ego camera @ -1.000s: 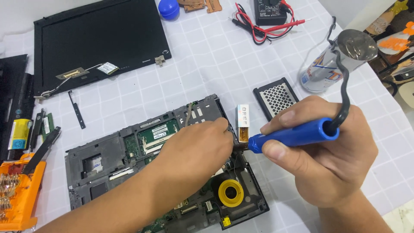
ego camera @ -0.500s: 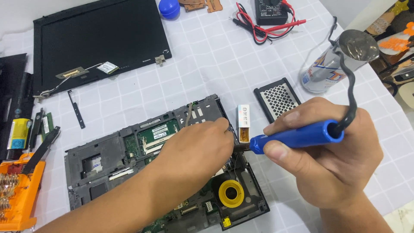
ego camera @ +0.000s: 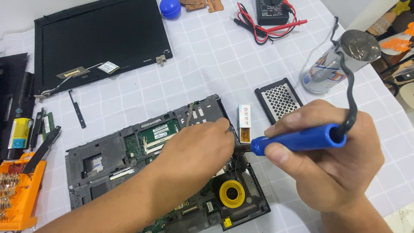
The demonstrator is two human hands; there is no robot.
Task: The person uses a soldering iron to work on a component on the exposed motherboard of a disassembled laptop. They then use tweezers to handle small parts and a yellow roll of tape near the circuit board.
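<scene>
Soldering iron, light and rigid, pinched by its blue handle in closed right hand, tip hidden behind loosely curled, seemingly empty left hand resting on fragile laptop base.

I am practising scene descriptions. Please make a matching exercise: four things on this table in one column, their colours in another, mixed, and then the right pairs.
Things:
1. soldering iron handle in the right hand
2. solder spool on the laptop base
3. bit holder at the left edge
4. multimeter leads

Colours:
a. red
b. orange
c. blue
d. yellow

Pairs: 1-c, 2-d, 3-b, 4-a
</scene>
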